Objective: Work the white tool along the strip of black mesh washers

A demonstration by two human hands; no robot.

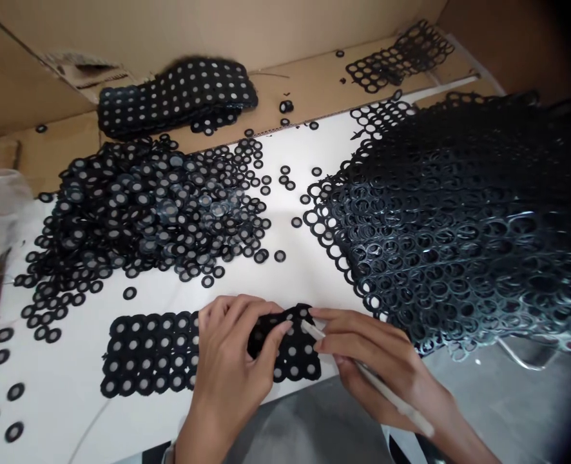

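Observation:
A black rubber sheet of round discs with pale centres [145,351] lies along the table's near edge. My left hand [240,348] rests over its middle, thumb and fingers closed on a raised, folded part of the sheet. In my right hand [372,351] is a thin white pen-like stick [392,399], its tip against the discs near the sheet's right end. The fingertips of that hand also touch the sheet's upper right corner. Part of the sheet under my left hand is hidden.
Loose black washers [145,212] form a big pile at the left. A tall heap of punched-out black sheets [459,225] covers the right. Behind, a stack of unpunched disc sheets [183,90] sits on cardboard by the box wall [266,32].

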